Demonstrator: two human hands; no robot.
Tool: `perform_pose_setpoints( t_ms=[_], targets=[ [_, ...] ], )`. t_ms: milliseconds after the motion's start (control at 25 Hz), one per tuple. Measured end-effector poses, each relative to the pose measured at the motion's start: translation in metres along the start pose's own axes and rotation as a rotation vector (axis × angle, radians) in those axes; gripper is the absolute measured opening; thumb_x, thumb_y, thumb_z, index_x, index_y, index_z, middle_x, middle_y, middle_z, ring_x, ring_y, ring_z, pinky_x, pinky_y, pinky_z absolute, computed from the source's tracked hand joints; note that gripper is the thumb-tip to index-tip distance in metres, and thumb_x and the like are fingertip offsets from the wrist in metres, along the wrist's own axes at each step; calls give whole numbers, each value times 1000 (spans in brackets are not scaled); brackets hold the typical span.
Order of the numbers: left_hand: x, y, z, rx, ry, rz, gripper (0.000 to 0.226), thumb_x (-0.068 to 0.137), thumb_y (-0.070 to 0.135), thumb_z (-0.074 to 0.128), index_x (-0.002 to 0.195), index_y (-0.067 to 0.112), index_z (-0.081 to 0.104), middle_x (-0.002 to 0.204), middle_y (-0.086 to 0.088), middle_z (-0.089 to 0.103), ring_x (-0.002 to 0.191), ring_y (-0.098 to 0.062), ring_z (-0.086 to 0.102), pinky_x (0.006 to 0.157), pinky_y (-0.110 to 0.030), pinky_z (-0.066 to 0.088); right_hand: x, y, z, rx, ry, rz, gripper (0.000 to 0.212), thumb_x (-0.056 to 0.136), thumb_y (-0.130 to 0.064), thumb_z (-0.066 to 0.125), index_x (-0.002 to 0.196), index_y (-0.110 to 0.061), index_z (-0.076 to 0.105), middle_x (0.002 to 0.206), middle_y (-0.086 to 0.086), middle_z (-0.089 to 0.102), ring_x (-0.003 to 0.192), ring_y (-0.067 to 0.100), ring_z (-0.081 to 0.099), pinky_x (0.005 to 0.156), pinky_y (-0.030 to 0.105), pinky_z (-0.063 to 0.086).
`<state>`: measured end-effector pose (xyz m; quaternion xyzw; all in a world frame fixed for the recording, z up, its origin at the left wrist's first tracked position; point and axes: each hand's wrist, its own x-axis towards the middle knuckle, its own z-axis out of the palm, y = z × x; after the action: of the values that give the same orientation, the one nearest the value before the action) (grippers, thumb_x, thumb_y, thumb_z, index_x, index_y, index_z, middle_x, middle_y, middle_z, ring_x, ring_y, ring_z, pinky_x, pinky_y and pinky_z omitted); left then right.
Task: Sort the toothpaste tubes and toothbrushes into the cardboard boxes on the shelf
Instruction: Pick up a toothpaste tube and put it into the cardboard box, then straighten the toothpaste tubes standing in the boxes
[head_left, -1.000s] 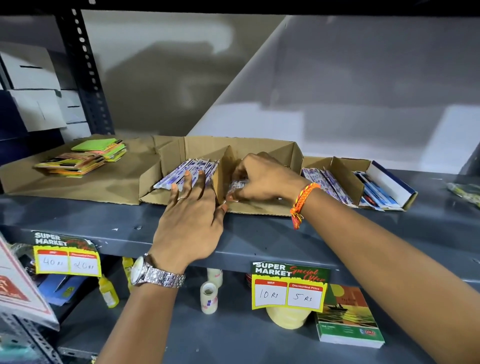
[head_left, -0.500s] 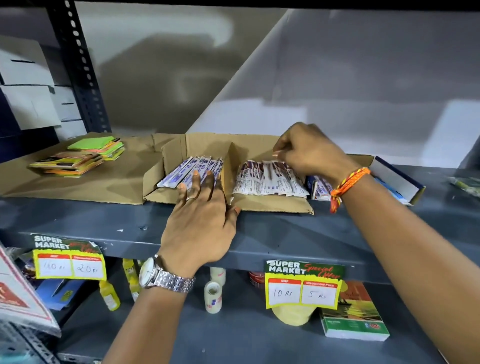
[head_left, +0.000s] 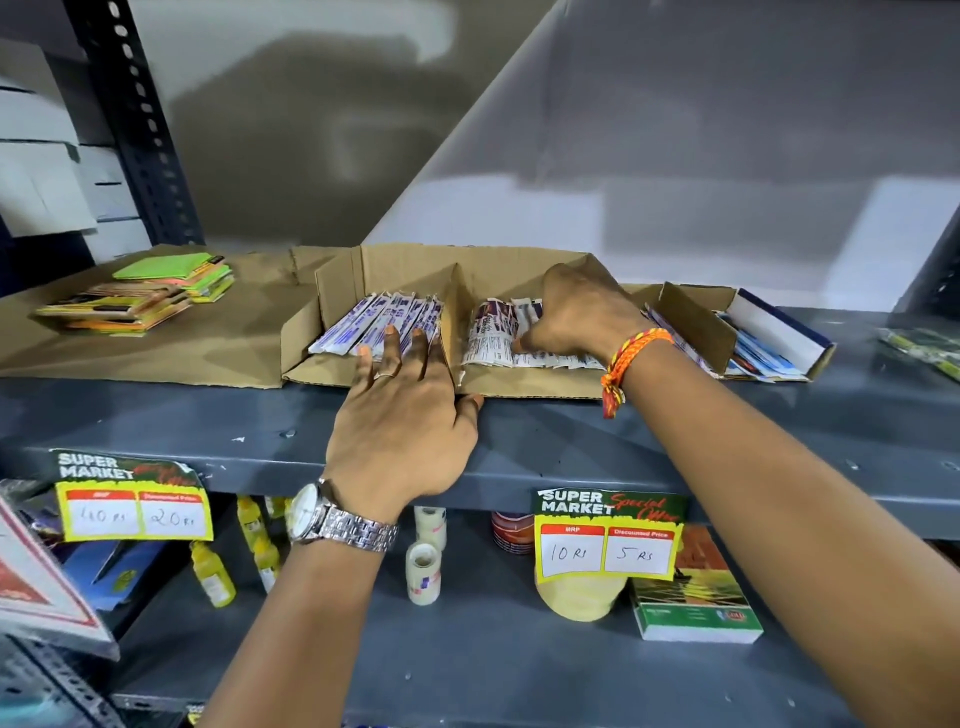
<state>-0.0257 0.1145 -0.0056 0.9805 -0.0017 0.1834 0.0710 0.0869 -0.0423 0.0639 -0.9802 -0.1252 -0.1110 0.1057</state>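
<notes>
the left hand (head_left: 402, 415) still lies flat, fingers spread, on the purple-and-white wrapped toothbrushes (head_left: 384, 325) in the left bay of the brown cardboard box (head_left: 519, 260). the right hand (head_left: 576, 317), over at the next box half a second ago, is back on the white printed toothpaste tubes (head_left: 496, 338) in the right bay (fingers curled down; whether they pinch one i cannot tell), so it looks like tidying.

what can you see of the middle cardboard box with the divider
The cardboard box is plain brown corrugated card, open at top and front, lying on the grey shelf. An upright divider splits it in two. Long purple-and-white packs fill the left compartment, shorter white printed packs the right. The left hand rests flat over its front edge; the right hand reaches into the right compartment.
</notes>
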Motion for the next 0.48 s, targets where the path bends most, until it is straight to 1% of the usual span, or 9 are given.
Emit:
perform_pose_setpoints(
  t_ms=[40, 120, 240, 320, 400, 480],
  targets=[
    [0, 0, 0, 2, 0, 1, 70, 97, 48, 27, 154, 9, 17, 165, -9, 12, 152, -28, -2, 122, -46, -2, 0, 0, 2, 17, -6, 5, 39, 73, -35, 85, 78, -10, 55, 69, 0, 54, 66, 19, 56, 63, 29, 45],
    [0, 0, 0, 9, 1, 1, 70, 97, 48, 27, 154, 8, 18, 165, -9, 13, 152, -28, -2, 122, -45, -2, 0, 1, 3, 45, -3, 3, 34, 75, -30, 81, 88, -10, 56, 74, 2, 51, 75, 25, 54, 67, 30, 43],
    [0, -1, 0, 13, 0, 1, 69, 97, 49, 27, 153, 8, 20, 165, -9, 13, 152, -28, -2, 122, -45, -3, 1, 4, 5, 65, 45, 3, 37, 75, -30, 78, 96, -13, 54, 86, 6, 53, 81, 27, 51, 70, 31, 42],
    [0, -1, -1, 15, -4, -2, 69, 97, 49, 27, 153, 9, 19, 165, -9, 12, 152, -27, -3, 122, -45, -2, 0, 7, 7, 61, 93, -2, 40, 74, -31, 77, 98, -14, 52, 90, 7, 50, 83, 27, 48, 71, 31, 41],
    [1, 0, -1, 18, -6, -2, 69, 97, 49, 27, 153, 9, 20, 165, -9, 13, 152, -27, -2, 122, -45, -2, 0, 8, 7, 62, 139, -9, 38, 72, -30, 77, 92, -14, 49, 90, 6, 49, 84, 26, 48, 71, 30, 42],
    [1, -1, 0, 20, -12, 0, 69, 98, 49, 27, 153, 9, 20, 165, -9, 12, 152, -27, -3, 122, -45, -3, -1, 7, 6, 100, 171, 0, 30, 66, -24, 75, 76, -12, 50, 84, 4, 56, 81, 25, 57, 68, 29, 52]
  ],
)
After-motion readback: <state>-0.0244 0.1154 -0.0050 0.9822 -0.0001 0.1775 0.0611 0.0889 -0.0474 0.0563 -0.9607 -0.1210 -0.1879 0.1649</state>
